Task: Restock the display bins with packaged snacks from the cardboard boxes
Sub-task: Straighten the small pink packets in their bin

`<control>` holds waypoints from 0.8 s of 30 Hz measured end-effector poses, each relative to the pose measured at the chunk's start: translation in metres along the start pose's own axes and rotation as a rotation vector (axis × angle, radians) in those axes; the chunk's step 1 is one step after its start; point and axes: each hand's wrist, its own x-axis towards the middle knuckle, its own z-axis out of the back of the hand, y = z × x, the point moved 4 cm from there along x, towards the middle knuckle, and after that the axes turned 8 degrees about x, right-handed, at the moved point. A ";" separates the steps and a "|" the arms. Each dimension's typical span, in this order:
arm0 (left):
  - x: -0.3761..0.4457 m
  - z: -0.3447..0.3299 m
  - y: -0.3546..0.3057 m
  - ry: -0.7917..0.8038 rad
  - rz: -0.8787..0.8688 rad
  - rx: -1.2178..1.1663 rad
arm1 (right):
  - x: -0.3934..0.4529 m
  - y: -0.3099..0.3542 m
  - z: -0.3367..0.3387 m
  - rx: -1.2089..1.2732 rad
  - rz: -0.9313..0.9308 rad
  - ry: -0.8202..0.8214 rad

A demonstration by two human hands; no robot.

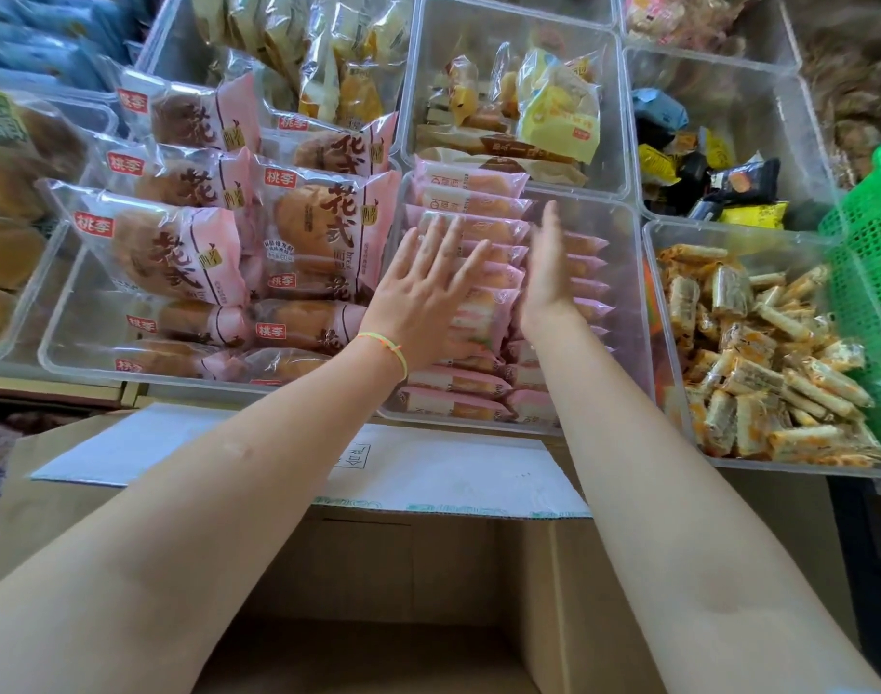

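The pink snack packs (471, 227) stand in neat rows in the clear bin (629, 273) at centre, just behind the cardboard box (378, 568). Left hand (423, 288) lies flat on the packs, fingers spread wide, holding nothing; a thin yellow band (386, 350) is on its wrist. Right hand (548, 263) is also spread, on edge, pressed against the right side of the left row, w/ a second row beyond it. The box is open, its white flap (428, 468) turned toward the bins. To the left, a bin w/ big pink bread bags (298, 227). To the right, a bin w/ small orange rolls (759, 363), then a green basket (874, 273). Behind: a bin w/ yellow packs (558, 102) and one w/ dark and yellow packs (699, 167).
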 end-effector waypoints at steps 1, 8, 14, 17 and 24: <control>-0.001 -0.001 -0.001 -0.012 -0.004 0.014 | -0.006 0.001 -0.007 -0.054 -0.004 0.070; -0.001 -0.002 -0.004 -0.060 -0.083 0.047 | 0.004 0.005 -0.008 -0.029 -0.009 0.116; 0.000 -0.002 -0.005 -0.092 -0.080 0.036 | 0.013 0.006 0.019 -0.123 0.075 -0.194; 0.001 -0.003 -0.005 -0.075 -0.071 -0.007 | -0.002 0.005 0.036 -0.303 0.207 -0.163; -0.001 0.000 0.002 0.025 0.008 -0.004 | -0.020 -0.010 0.039 -0.798 0.376 0.047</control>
